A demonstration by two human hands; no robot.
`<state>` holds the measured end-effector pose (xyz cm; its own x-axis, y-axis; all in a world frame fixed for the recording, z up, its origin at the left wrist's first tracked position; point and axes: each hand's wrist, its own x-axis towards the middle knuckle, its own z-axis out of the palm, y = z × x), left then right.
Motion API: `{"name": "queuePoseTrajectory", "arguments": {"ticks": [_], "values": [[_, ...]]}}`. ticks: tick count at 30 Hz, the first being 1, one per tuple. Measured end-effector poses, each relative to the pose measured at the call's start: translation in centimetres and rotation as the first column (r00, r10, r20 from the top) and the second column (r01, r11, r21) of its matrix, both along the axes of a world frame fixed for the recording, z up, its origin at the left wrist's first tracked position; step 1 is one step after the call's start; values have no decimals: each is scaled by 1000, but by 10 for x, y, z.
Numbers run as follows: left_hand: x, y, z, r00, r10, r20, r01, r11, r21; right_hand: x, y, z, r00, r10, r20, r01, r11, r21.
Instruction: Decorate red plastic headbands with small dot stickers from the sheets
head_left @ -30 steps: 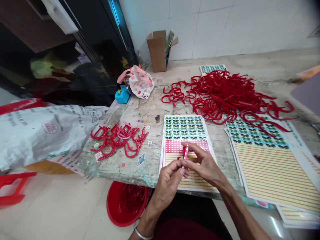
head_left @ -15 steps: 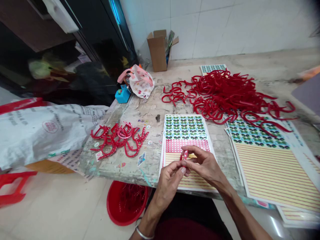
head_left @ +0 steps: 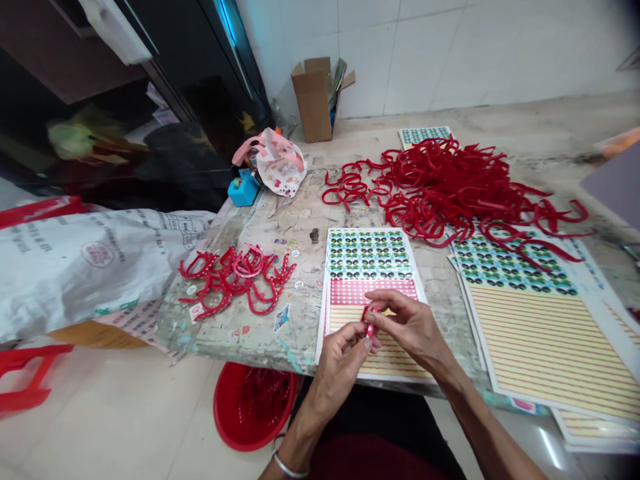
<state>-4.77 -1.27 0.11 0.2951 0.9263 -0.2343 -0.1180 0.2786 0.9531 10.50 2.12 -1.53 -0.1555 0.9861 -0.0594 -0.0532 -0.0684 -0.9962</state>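
Observation:
Between the fingertips of both hands is a small red band [head_left: 370, 329] with white spots, mostly covered by the fingers. My left hand [head_left: 343, 360] pinches its lower end, while the thumb and forefinger of my right hand [head_left: 410, 325] grip it from above. Directly beneath them lies a sticker sheet [head_left: 371, 255], printed with green and blue pictures, a pink dotted strip and yellow striped rows. To the left, a small group of red spotted curved bands [head_left: 235, 277] rests on the table. A large heap of plain red bands [head_left: 455, 183] fills the back right.
More sticker sheets [head_left: 540, 333] lie at right, partly under the heap. Behind stand a cardboard box [head_left: 313, 103], a blue tape dispenser [head_left: 243, 190] and a patterned bag [head_left: 281, 167]. A red bucket [head_left: 227, 413] holding bands sits on the floor below the table edge.
My right fingertips have shifted slightly down along the red band, and more of its spotted part shows below them. My left hand stays almost in place. The view has moved a little.

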Motion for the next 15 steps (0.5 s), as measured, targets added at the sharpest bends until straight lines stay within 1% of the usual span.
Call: {"name": "queuePoseTrajectory", "arguments": {"ticks": [4, 7, 10, 13, 14, 15], "values": [[0, 0, 0, 999, -15, -31, 14, 1000, -8, 2, 2, -5, 1000, -7, 21, 6, 999, 34], [0, -1, -1, 997, -28, -71, 27, 1000, -9, -3, 4, -9, 1000, -18, 24, 17, 999, 41], [-6, -1, -4, 991, -8, -132, 4, 999, -35, -7, 5, -9, 1000, -14, 23, 13, 999, 51], [-27, 7, -14, 961, 69, -268, -80, 996, -30, 3, 9, -9, 987, -83, 139, 67, 991, 120], [-38, 14, -19, 931, 136, -338, -132, 991, 36, 11, 11, -9, 973, -123, 197, 95, 984, 149], [-51, 22, -25, 874, 240, -423, -197, 970, 143, 22, 13, -10, 951, -164, 261, 120, 977, 176]]}}
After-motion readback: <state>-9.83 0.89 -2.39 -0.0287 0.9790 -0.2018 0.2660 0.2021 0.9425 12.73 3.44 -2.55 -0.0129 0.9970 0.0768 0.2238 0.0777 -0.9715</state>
